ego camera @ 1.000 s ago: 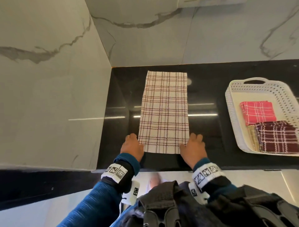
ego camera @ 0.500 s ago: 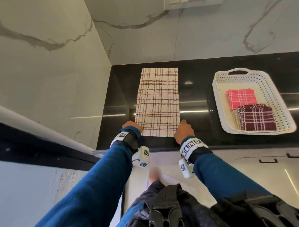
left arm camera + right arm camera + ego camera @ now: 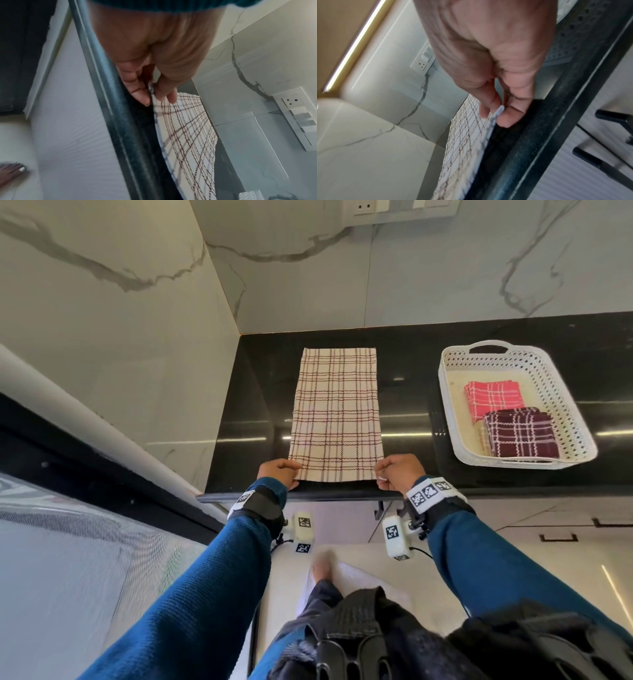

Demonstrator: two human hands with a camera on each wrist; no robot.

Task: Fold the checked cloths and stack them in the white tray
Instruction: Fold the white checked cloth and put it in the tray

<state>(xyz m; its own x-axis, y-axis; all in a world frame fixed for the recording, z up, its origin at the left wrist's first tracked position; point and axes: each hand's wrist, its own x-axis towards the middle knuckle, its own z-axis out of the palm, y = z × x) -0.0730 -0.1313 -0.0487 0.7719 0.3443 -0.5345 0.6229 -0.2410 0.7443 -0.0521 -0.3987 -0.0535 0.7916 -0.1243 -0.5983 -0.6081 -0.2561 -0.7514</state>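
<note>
cloth (image 3: 336, 416): cream with dark red and grey checks, long narrow strip, lies flat on the black counter (image 3: 411, 361). Far end near the back wall, near end at the counter's front edge.
left hand (image 3: 278, 474): at the cloth's near left corner. Left wrist view shows thumb and fingers (image 3: 137, 93) pinching the corner hem; the edge there is lifted slightly off the counter.
right hand (image 3: 399, 472): at the near right corner. Right wrist view shows the hem pinched between thumb and fingertips (image 3: 506, 119). Other fingers curled in.
tray (image 3: 455, 419): white, perforated sides, handle cutouts at both ends, on the counter right of the cloth, well apart from it.
tray contents: folded pink cloth (image 3: 493, 398) toward the far end; folded maroon cloth (image 3: 520, 433) toward the near end, overlapping the pink one's near corner. A cream layer shows at the maroon one's left edge, underneath; cannot tell what it is.
walls: marble-look, grey veins, left and back. Socket and switch plate (image 3: 404, 207) high on the back wall.
wrists: blue sleeves, black straps with printed markers, white camera blocks (image 3: 397, 537) hanging below.
below counter: pale cabinet fronts with dark handles, a bare foot (image 3: 322, 566) on a white mat.
</note>
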